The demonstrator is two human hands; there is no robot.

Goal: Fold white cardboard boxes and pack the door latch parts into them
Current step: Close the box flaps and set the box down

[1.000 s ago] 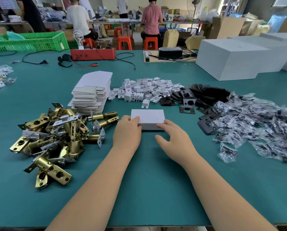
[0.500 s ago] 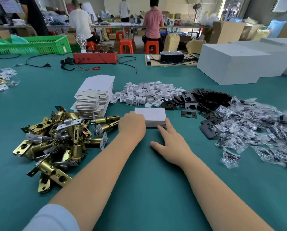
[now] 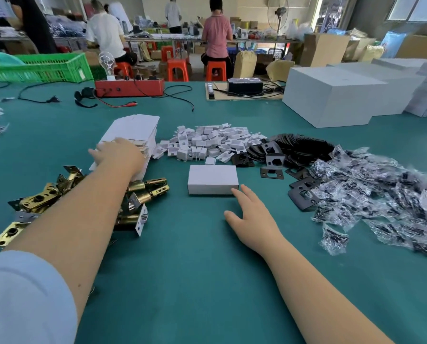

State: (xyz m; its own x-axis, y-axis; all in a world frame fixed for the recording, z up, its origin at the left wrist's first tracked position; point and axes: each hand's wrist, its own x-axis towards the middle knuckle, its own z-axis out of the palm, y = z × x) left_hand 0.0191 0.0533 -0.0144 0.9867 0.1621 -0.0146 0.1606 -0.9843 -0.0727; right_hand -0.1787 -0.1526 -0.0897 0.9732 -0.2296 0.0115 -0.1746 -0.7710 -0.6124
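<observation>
A wide green desk (image 3: 207,281) carries everything here. At its far right stands a block of large white cartons (image 3: 331,100), and along the right side spreads a heap of clear bags of black screws (image 3: 381,194). On the left, partly under the left forearm, lies a pile of brass door latches (image 3: 43,202). Behind it rises a stack of flat white box blanks (image 3: 135,130), and to the right of that stack are a mound of small white plastic pieces (image 3: 207,142) and a fan of black strike plates (image 3: 299,147). Near the middle of the desk sits one folded white box (image 3: 212,178), closed and lying flat, apart from the piles. The left hand (image 3: 118,152) lies on the near edge of the stack of blanks; motion blur hides whether its fingers pinch a sheet. The right hand (image 3: 252,214) rests palm down on the desk just in front of the folded box, its fingers (image 3: 238,192) straight and slightly spread, one fingertip touching the box's near right corner.
</observation>
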